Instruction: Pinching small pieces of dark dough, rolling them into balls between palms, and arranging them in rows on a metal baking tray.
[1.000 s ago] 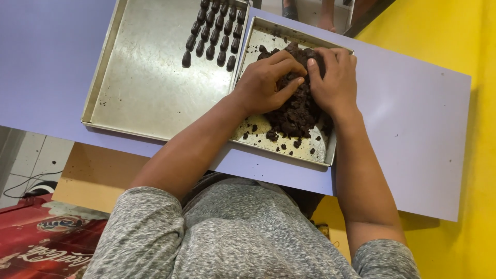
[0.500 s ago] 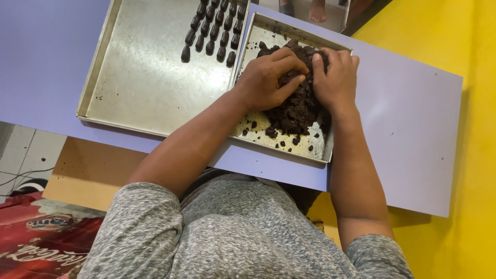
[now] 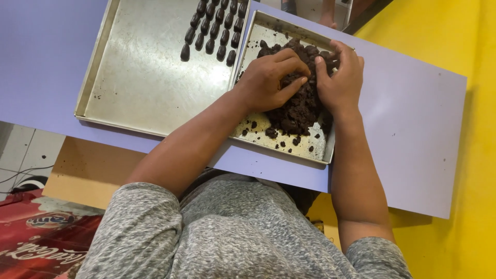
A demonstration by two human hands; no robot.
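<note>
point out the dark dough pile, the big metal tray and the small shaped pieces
dark dough pile (image 3: pixel 298 111), head view, lower middle of the mound
big metal tray (image 3: pixel 139 77), head view, bare floor of the tray
small shaped pieces (image 3: pixel 210 45), head view, one piece in the rows

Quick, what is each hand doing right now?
Left hand: curled, fingers pinching at the dark crumbly dough.
Right hand: resting on the same dough; whether it grips any cannot be told.

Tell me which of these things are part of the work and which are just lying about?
In use: left hand, right hand, dark crumbly dough, small metal tray, large metal tray, shaped dough pieces.

Lying about: red printed mat, cardboard sheet.
</note>
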